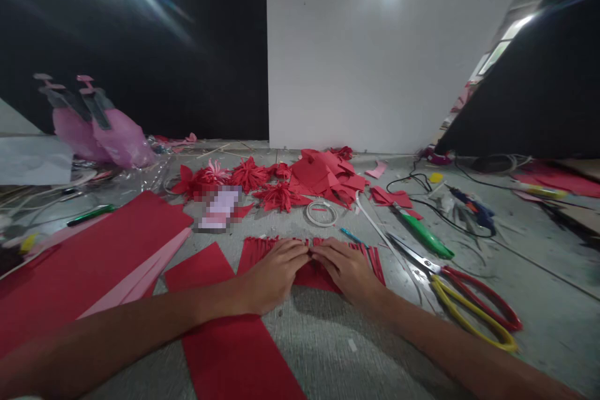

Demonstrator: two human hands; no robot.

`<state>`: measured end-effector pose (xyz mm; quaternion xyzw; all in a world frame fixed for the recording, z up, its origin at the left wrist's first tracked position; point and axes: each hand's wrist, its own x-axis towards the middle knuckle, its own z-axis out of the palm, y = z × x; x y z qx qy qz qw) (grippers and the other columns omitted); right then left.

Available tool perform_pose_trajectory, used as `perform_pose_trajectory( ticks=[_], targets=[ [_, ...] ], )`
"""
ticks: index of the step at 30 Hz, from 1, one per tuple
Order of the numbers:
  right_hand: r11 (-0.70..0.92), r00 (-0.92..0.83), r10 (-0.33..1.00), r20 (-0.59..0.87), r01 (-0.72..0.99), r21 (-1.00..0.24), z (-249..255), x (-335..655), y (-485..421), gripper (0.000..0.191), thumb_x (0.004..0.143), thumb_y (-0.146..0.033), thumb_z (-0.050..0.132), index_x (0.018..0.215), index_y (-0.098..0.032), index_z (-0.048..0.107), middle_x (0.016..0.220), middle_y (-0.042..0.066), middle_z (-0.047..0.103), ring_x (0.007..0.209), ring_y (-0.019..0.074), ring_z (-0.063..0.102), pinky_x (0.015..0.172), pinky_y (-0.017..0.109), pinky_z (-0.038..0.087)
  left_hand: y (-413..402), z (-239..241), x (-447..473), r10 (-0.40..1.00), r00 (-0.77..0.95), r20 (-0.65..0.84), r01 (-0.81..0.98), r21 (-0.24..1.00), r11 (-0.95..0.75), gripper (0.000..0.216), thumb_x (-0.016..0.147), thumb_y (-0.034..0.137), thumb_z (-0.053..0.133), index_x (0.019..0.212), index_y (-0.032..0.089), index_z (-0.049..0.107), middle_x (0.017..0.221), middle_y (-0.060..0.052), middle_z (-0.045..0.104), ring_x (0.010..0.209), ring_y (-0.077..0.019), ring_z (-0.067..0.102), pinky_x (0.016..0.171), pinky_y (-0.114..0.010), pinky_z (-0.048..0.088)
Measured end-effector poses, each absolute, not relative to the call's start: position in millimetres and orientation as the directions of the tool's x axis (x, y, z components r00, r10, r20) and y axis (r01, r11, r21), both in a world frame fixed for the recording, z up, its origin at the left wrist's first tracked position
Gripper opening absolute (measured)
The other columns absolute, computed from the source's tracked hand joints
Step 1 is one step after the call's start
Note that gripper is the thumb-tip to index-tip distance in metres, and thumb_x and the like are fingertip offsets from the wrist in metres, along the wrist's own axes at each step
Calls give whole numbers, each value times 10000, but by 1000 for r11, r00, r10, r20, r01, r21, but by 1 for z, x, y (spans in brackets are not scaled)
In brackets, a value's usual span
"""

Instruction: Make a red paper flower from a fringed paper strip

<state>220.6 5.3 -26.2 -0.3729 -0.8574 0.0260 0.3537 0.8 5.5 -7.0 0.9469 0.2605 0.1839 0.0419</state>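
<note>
Low in the middle of the head view, a strip of red paper (313,277) with a fringe cut along its far edge lies across the floor. My left hand (276,274) and my right hand (352,270) meet over its middle, fingers bent and closed on the fringe. Their fingertips nearly touch, and the thumbs are mostly hidden. A plain red sheet (239,350) passes under my left wrist. Just beyond my hands lies a ring of white tape (321,205), with a thin blue pen-like tool (352,236) nearer the fringe.
Scissors (450,281) with red and yellow handles and a green cutter (424,231) lie right. Farther back are red paper scraps (323,172) and fringed red flowers (250,174). A blue glue gun (473,209) trails a black cord. Large red sheets (94,262) spread left.
</note>
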Motion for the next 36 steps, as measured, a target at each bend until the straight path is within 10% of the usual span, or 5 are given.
perform_pose_trajectory(
  ticks=[22,30,36],
  targets=[
    [667,-332,706,626,609,-430,-11,220,5,92,907,-189,599,836,-224,646,822,31,680,789,189,653,734,340,551,3,-4,0,579,708,404,437,393,-809,265,855,-4,449,1007,165,587,1285,-82,563,1313,-228,400,1143,-424,341],
    [563,-351,788,506,745,-359,-16,219,9,501,868,-109,559,1350,-226,484,1291,103,605,1225,276,537,1040,502,454,1,1,0,517,754,404,373,386,-844,267,849,22,490,1051,166,588,1179,-73,599,1202,-219,484,1129,-409,331],
    [555,-385,805,451,756,-346,-21,219,11,472,919,-154,522,1381,-211,440,1236,113,618,1185,268,551,1028,491,468,2,-2,-1,492,786,375,380,334,-863,308,881,77,497,1159,164,596,1240,-79,618,1255,-229,481,1177,-436,268]
  ],
)
